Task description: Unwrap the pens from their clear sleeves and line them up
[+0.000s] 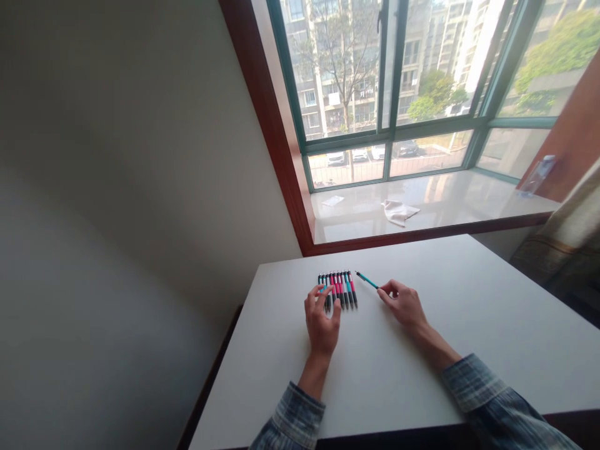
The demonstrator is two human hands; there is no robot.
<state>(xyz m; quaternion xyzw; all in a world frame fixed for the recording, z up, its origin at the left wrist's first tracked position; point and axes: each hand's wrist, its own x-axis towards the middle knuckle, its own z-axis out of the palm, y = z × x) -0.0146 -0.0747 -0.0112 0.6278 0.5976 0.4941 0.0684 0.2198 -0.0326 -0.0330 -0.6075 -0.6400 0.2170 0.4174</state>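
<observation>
From the head camera: white table (422, 350) below a window sill (435, 206), with a row of pens (338, 289) lying side by side near the far edge, red and teal ones mixed. Left hand (321, 319) resting at the left end of the row, fingers loosely curved and touching the first pens – not closed around any. Right hand (402, 304) just right of the row, fingertips pinched on one teal pen (366, 280), its tip pointing up-left toward the row. On the sill, a crumpled white cloth (398, 211).
</observation>
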